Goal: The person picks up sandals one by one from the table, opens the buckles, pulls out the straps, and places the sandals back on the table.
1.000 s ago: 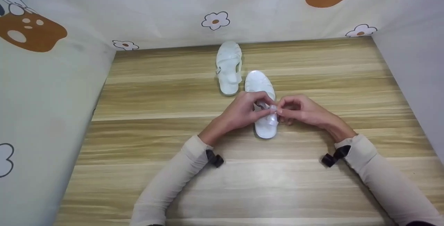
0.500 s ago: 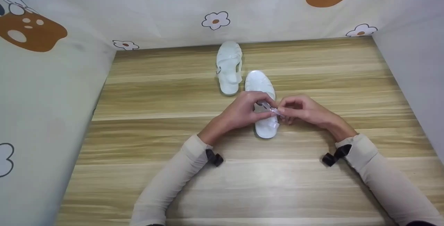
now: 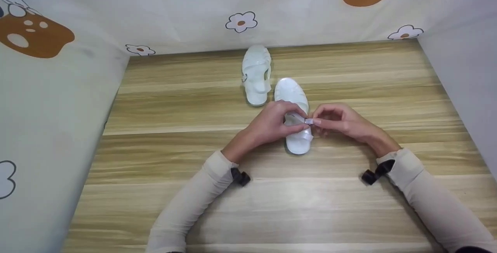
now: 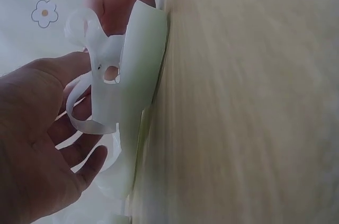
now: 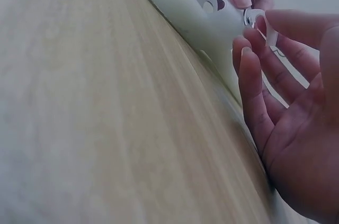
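right hand pinches the end of a pale strap between thumb and finger; left hand holds the strap beside a small shiny buckle. compared with half a second earlier, the strap end lies more level between the fingertips, suggesting that strap adjustment at the buckle is under way. near sandal rests beneath both hands on a wood-grain surface, toe toward the flower-patterned back wall. second sandal lies farther back, to its left. plain pale wall borders the right side.
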Tool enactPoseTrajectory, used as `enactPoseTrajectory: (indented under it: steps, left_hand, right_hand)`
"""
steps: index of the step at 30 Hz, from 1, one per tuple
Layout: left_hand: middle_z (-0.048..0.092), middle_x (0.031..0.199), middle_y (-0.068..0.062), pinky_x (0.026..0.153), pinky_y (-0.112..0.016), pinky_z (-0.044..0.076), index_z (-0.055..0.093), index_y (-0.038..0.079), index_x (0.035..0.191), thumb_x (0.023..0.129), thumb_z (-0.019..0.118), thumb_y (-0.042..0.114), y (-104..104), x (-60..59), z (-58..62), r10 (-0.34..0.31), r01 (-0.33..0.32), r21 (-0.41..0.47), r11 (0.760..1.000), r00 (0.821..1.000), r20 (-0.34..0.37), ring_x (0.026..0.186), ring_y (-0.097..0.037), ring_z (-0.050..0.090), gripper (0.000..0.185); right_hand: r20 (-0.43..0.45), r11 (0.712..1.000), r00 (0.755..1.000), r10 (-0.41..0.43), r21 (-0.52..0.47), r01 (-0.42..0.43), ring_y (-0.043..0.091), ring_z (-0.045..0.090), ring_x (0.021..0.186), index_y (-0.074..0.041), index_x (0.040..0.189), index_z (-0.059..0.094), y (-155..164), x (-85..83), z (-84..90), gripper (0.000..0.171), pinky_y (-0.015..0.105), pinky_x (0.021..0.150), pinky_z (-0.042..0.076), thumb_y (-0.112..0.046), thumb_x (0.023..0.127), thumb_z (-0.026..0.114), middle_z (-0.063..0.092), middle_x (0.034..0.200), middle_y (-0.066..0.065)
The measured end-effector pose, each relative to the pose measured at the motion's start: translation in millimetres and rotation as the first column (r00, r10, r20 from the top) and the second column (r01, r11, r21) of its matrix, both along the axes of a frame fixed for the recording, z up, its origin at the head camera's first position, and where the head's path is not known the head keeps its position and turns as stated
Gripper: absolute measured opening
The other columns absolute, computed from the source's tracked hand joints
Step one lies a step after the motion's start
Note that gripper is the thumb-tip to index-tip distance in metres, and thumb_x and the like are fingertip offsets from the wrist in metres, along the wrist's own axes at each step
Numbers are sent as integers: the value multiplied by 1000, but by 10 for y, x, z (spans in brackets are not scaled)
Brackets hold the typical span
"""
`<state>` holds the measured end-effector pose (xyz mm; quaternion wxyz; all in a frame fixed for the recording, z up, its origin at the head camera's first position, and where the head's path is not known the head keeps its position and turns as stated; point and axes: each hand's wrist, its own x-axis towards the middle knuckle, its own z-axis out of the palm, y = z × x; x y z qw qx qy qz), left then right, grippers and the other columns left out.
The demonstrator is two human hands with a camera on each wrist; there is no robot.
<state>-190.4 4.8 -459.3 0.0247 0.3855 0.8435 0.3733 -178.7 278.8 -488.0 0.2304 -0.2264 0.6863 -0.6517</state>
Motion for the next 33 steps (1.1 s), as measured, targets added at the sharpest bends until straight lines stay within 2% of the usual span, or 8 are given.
enactPoseTrajectory:
  steps: [9,20,28,33]
  left_hand:
    - [81,118,-2,108,-31,53,81,11,118,98,83,29,7,10,-30,-34,34,25,999,999,13,117,-16,72,27]
    - [82,110,-1,100,-32,55,82,11,114,97,83,28,24,43,-24,-29,33,72,997,998,-53,108,-17,71,25]
    - [80,109,-3,100,-33,55,81,10,116,99,81,29,32,52,-30,-33,38,64,997,996,-83,109,-19,70,25]
    - [80,108,-3,99,-34,54,81,10,114,99,81,29,46,59,-26,-37,44,74,996,995,-96,107,-20,69,24]
  right_hand:
    - [-15,997,999,-40,72,41,16,70,77,13,108,67,-3,11,-5,23,32,68,63,-10,106,68,72,95,17]
    - [-29,992,998,-63,105,66,14,70,73,9,98,68,-11,5,-14,21,30,67,63,-11,104,72,72,88,14]
    - [-22,995,998,-59,73,61,14,70,75,11,100,69,-6,6,-27,19,29,68,63,-8,103,73,73,90,15]
    - [-38,994,997,-65,90,69,12,70,75,9,102,72,-20,7,-26,18,26,68,62,-8,102,74,75,90,10]
